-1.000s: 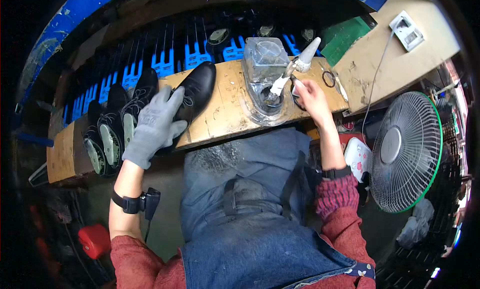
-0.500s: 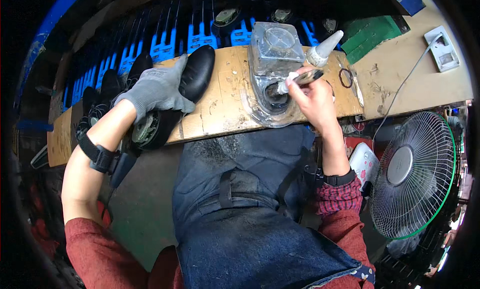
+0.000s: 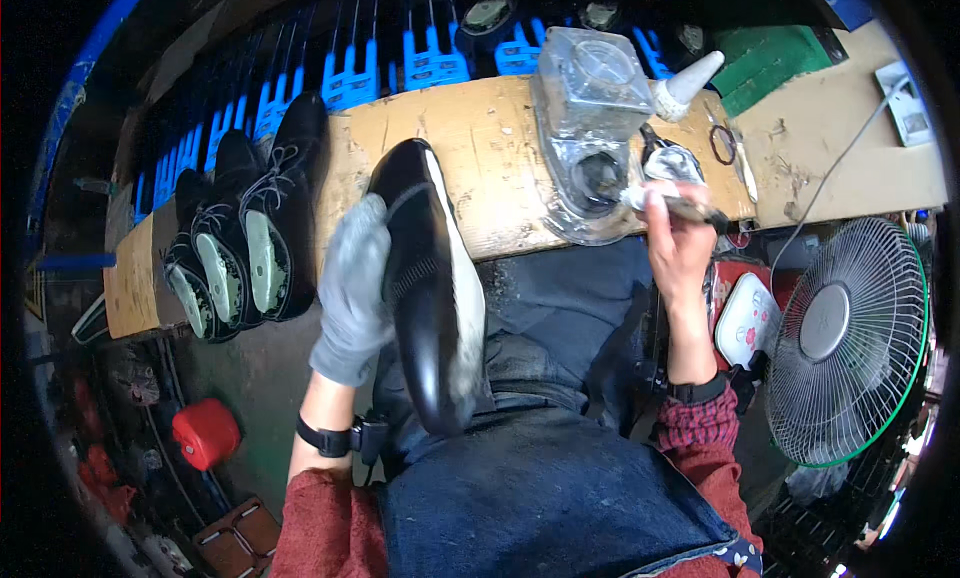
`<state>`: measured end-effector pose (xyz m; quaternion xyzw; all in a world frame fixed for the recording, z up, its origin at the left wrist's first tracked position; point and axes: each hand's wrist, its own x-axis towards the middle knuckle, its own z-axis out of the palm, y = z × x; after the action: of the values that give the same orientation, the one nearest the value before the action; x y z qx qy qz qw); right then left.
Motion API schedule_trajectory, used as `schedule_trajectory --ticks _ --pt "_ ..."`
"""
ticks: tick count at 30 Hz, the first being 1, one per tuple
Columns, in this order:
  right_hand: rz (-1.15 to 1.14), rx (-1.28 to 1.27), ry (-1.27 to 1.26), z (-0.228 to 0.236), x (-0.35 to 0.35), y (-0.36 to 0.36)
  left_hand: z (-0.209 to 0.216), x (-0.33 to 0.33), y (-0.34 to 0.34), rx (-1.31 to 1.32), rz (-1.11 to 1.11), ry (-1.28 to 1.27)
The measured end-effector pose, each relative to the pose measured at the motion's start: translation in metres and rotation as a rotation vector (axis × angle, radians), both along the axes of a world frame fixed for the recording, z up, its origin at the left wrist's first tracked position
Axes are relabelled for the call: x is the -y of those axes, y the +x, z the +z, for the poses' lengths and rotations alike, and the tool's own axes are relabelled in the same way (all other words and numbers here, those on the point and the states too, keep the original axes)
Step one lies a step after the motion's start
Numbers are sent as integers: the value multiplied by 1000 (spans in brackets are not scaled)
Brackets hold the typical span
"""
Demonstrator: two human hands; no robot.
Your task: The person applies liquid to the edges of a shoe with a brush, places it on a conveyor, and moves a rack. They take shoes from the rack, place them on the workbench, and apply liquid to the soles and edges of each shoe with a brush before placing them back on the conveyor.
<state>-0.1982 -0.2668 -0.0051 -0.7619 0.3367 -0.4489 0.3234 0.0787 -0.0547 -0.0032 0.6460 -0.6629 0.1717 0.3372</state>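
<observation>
In my left hand (image 3: 355,293), which wears a grey glove, is a black shoe upper (image 3: 415,268). It is turned on its side in front of the bench edge, with a pale strip along its lower edge. My bare right hand (image 3: 682,248) grips a brush (image 3: 703,214) with a dark handle and a whitish head. The brush head is beside the round dark cup of a clear plastic pot (image 3: 592,108), near its right rim. My left fingers are partly hidden behind the shoe.
Several black lace-up shoes (image 3: 285,198) stand at the left of the wooden bench (image 3: 480,128). Blue rack prongs (image 3: 435,58) line its far side. A white cone (image 3: 690,86), dark ring (image 3: 722,145) and green sheet (image 3: 770,63) lie right. A fan (image 3: 850,348) stands at right.
My left hand has lifted the shoe from the bench's left side and brought it toward me. My right hand has drawn the brush out of the cup, to the right.
</observation>
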Motion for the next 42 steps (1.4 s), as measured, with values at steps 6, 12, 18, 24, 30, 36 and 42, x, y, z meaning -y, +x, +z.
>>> schedule_trajectory --ticks 6,12,18,24,30,36,42 --pt "289 426 630 7 -36 48 7 -23 -22 -227 109 285" --pt "370 310 679 17 -33 138 -5 -28 -19 -239 16 208" --pt "344 156 826 34 -52 126 -6 -30 -17 -287 23 231" --pt "314 166 709 20 -32 160 -13 -32 -14 -308 -6 213" --pt "246 180 609 14 -10 189 -12 -32 -18 -336 12 213" --pt "387 54 845 24 -33 150 -14 -35 -18 -310 41 223" --pt "390 117 906 59 -70 110 -19 -28 -20 -273 31 142"
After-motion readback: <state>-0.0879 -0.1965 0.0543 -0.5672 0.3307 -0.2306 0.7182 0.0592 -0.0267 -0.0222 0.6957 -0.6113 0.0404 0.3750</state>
